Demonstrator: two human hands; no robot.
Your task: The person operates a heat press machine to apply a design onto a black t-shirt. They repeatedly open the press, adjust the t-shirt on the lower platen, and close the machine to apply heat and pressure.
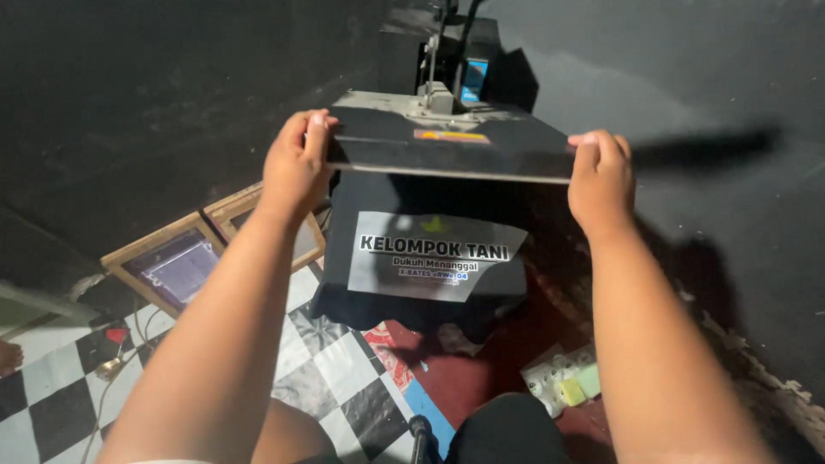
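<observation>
Two bare hands hold the upper plate [451, 146] of a heat press, one at each front corner. Our left hand [295, 167] curls over the left corner, thumb on top and fingers wrapped under the edge, so its grip is closed on the plate. Our right hand [600, 176] clasps the right corner the same way, its grip likewise closed on the flat metal. The plate is a dark, thin, square slab with a pale worn rim along its front edge and a small yellow and red sticker [451, 136] on top. It hangs raised and roughly level, well apart from what lies below.

Under it, a black shirt [421, 215] is draped over the lower bed, its soft cloth falling in folds at the front. On the shirt lies a glossy grey transfer sheet [434, 255] with dark and white lettering, its right edge cut at a slant.

Behind the plate rises the press column with a small lit blue screen [473, 80]. To the left, two wooden frames [185, 258] with stretched mesh lean near the dark wall. The floor carries a black and white checked mat [335, 361] and a red one beside it; small clear packets [563, 378] lie on the red.
</observation>
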